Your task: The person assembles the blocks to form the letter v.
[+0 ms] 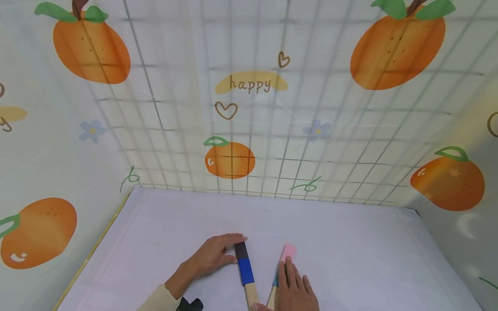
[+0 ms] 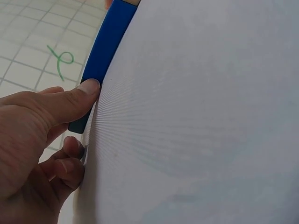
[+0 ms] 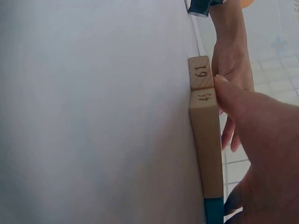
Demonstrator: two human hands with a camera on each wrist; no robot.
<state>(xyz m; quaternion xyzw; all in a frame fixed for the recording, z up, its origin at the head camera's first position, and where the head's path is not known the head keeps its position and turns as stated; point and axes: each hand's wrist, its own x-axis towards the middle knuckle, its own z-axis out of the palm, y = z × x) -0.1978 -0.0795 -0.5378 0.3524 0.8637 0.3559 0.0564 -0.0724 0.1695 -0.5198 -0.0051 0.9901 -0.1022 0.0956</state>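
Two narrow rows of painted wooden blocks lean toward each other on the white surface, their near ends close together. In the left row, a black block [image 1: 241, 250] tops a blue-and-bare-wood block [image 1: 246, 271]. My left hand [image 1: 213, 255] grips the black end, thumb on one side and fingers across the far end. The right row has a pink block [image 1: 288, 251] beyond a teal-and-wood block [image 3: 209, 149] numbered 46. My right hand [image 1: 296, 285] lies with straight fingers over this row. Its thumb touches the near end of the left row, a wood face numbered 61 [image 3: 201, 72].
White cloth covers the table [image 1: 350, 250]. Behind it and at both sides rise cloth walls printed with oranges, with a wire grid [image 1: 268, 160] showing through the back. A black device [image 1: 190, 304] sits by the left wrist.
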